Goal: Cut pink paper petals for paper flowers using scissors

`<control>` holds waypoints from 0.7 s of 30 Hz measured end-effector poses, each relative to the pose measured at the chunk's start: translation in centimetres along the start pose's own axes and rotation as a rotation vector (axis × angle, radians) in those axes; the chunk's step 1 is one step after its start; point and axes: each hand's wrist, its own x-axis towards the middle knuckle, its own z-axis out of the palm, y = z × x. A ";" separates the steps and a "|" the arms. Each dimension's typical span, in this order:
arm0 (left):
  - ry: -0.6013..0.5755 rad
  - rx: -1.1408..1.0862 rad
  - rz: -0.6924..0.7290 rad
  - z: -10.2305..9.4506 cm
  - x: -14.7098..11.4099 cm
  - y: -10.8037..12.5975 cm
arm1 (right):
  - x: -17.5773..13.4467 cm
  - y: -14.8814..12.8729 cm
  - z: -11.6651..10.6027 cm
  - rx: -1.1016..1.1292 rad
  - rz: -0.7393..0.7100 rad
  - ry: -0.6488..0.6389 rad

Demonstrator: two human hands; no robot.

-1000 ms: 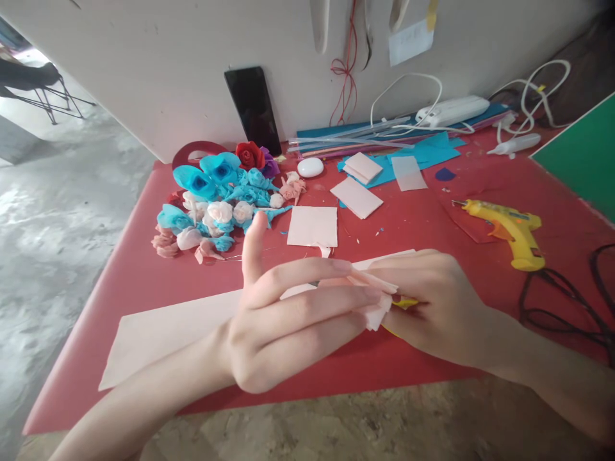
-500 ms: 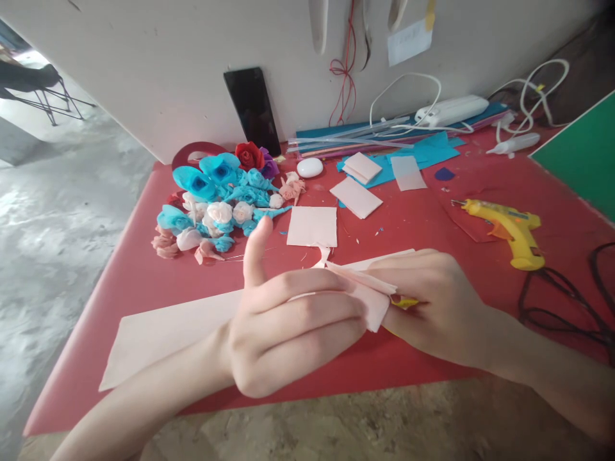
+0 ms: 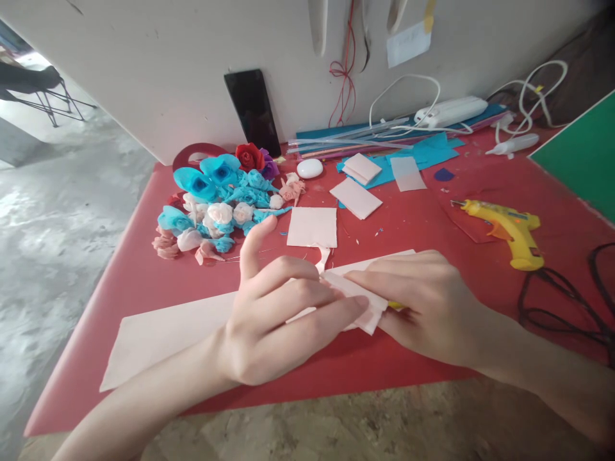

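Both hands meet over the near middle of the table on a small folded piece of pale pink crepe paper. My left hand grips its left and lower side with bent fingers, the thumb raised away from it. On the right side, my right hand pinches the paper's upper edge. A yellow object shows inside the right hand, mostly hidden, so its kind is unclear. Under the hands lies a long pale pink paper strip. Just beyond is a square pale pink paper piece with a twisted scrap below it.
Paper flowers are heaped at the left back. A black phone leans on the wall. More folded pink pieces lie at the back, near blue paper. A yellow glue gun with a black cord lies at right.
My right fingers have moved left over the folded paper, and its raised flap now lies flatter. My left fingers have shifted and spread slightly. Less of the yellow object shows.
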 end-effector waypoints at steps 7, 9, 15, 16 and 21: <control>-0.030 -0.020 -0.011 -0.2 -0.6 0.0 | -0.1 0.0 -0.1 0.046 0.010 -0.004; -0.027 -0.006 0.025 -0.1 -0.6 -0.2 | -0.2 0.0 -0.1 0.047 0.021 -0.021; -0.057 -0.053 -0.086 0.9 -0.2 -0.3 | -0.1 0.1 0.1 0.093 0.059 -0.065; -0.101 -0.079 -0.092 1.0 -0.2 -0.2 | 0.0 0.1 0.2 0.086 0.060 -0.070; -0.231 -0.222 -0.114 0.7 0.0 0.0 | 0.2 0.3 0.6 0.135 0.069 -0.164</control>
